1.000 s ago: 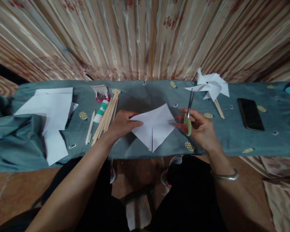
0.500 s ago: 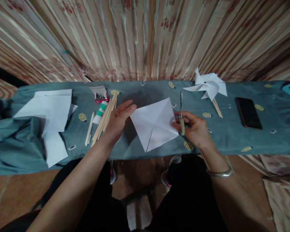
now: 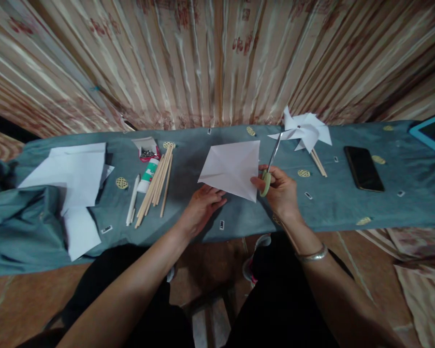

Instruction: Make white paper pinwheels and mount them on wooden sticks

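Note:
A white paper square (image 3: 232, 169) with crossing diagonal creases is held over the table. My right hand (image 3: 281, 191) pinches its right edge between thumb and fingers. That same hand also keeps hold of a pair of scissors (image 3: 266, 181) with pale green handles, blades pointing up and away. Under the lower left edge of the paper lies my left hand (image 3: 205, 205), its fingers stretched out and partly hidden by the sheet. A finished-looking paper pinwheel (image 3: 313, 130) on a stick rests behind the scissors.
Wooden sticks (image 3: 157, 183), a glue stick (image 3: 148, 175), a white pen (image 3: 132, 200) and a small open box of pins (image 3: 148, 152) lie left. Further left are paper sheets (image 3: 81, 169). A phone (image 3: 364, 169) and a blue-framed device (image 3: 431, 133) are right.
The paper has turned in my right hand. My left hand has moved from its upper left corner down to the lower edge. The scissors now tilt to the right.

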### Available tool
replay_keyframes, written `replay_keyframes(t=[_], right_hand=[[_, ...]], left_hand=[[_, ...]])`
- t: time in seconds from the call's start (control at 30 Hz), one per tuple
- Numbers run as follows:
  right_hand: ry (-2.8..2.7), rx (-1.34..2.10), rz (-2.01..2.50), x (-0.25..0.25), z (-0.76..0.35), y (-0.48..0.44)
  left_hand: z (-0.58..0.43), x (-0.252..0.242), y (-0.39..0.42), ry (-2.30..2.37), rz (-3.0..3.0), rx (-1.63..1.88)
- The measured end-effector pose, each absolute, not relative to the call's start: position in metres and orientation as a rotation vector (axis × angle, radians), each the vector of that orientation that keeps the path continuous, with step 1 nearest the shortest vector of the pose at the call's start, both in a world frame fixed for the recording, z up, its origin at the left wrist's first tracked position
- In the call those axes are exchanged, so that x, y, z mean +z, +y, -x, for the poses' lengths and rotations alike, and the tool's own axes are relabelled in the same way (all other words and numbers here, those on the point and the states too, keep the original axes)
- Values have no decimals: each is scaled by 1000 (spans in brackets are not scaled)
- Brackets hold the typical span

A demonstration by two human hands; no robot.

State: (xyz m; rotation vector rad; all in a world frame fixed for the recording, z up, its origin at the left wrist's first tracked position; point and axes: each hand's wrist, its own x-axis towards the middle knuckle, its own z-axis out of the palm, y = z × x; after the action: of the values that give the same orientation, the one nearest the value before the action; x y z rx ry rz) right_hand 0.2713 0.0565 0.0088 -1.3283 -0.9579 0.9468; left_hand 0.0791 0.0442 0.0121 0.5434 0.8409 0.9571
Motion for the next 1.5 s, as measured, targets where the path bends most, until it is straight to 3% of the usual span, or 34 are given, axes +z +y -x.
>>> replay_keyframes(t=[0.17,0.5,0.97,1.5], right_hand=[[-947,1055,1254,11,-256,53],[-1057,1257,1247,13,-240,41],[-1344,1913,1114,3,-235,5],[-1207,1928,1147,2,-227,6]], left_hand=[[-88,18,40,805,-625,958],[-72,3,55,1102,-914,1294],[-42,21,84,1309,-1026,1547],[-49,9,81,1289,-1109,1491]])
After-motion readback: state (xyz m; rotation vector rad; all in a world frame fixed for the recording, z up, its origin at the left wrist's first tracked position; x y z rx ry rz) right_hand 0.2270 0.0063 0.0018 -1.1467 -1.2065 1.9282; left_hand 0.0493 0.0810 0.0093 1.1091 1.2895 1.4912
